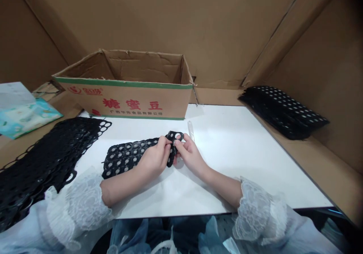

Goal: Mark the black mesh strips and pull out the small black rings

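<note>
At the far left lay a soft blue-and-white patterned tissue pack (pixel 31 118) with a white sheet standing out of it; nearer, a pile of black, flexible sheets of linked rings (pixel 42 163) spread over the left side of the white, flat worktop (pixel 249 144). Right of these, at the far side, stood an open brown cardboard box with a green-edged rim (pixel 172 99), its front printed in large red characters, 糖蜜豆, with a smaller black line beneath that read 广西华伟食品有限公司; the small red lettering by the logo at its upper left was too blurred to make out. In front of the box lay a black sheet with rows of pale round dots (pixel 124 155), its right end between both hands. The left hand (pixel 154 155) pinched it near that end, while the right hand (pixel 191 152) gripped the end itself between thumb and fingers, beside a ring showing white at its centre. The step seemed to be fine fingertip work on that end, calling for a steady left hold and a precise right pinch. Just beyond the right hand lay a narrow, clear plastic strip (pixel 190 129). At the far right, a stack of black sheets with white dots (pixel 283 108) rested on cardboard.
</note>
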The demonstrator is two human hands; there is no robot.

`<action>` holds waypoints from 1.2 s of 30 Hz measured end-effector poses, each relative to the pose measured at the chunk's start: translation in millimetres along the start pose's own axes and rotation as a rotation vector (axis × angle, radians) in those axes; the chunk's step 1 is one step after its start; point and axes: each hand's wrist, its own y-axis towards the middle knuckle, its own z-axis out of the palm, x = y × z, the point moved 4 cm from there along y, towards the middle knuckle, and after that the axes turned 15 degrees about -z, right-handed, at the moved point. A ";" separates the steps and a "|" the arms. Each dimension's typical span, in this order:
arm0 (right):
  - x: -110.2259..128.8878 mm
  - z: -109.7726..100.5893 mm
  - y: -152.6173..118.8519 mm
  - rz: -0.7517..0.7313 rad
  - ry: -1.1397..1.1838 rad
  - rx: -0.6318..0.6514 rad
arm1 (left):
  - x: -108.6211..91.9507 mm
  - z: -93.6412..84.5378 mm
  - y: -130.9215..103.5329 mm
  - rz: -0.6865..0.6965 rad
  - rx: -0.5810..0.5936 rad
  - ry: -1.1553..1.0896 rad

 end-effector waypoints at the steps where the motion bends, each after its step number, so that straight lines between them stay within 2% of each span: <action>1: -0.8 0.1 -0.8 -0.002 0.017 -0.011 | -1.0 0.3 -0.7 -0.001 0.025 -0.041; 5: -4.2 -1.2 -2.3 -0.020 0.045 -0.068 | -3.5 1.7 -1.8 -0.010 0.087 -0.089; 11: 3.4 1.3 -0.7 0.042 0.064 -0.019 | 2.7 3.7 2.4 -0.039 0.088 -0.029; 19: 0.7 1.5 -2.5 0.004 0.052 -0.069 | -2.6 -2.7 2.6 -0.011 0.147 -0.316; 22: 0.4 4.1 -4.0 0.004 0.037 -0.057 | 5.0 -3.5 8.0 -0.101 0.098 -0.329; 25: 2.9 3.7 -3.8 -0.003 0.040 -0.067 | 12.5 -6.2 15.0 -0.135 0.036 -0.320; 28: 3.0 -1.4 -2.4 -0.015 0.042 -0.133 | 18.5 -17.0 18.8 -0.165 -0.152 -0.364; 30: 0.9 -4.1 -1.8 0.001 0.027 -0.157 | 18.8 -22.4 17.5 -0.171 -0.259 -0.294; 31: -0.4 -4.6 -1.7 0.015 0.014 -0.156 | 16.6 -22.0 16.1 -0.147 -0.254 -0.226; 33: -1.9 -4.8 -1.7 0.038 -0.020 -0.148 | 10.1 -16.3 12.0 -0.075 -0.162 -0.093; 36: -1.9 -5.0 -2.1 0.045 -0.044 -0.155 | 2.2 -6.5 3.5 0.003 -0.032 -0.020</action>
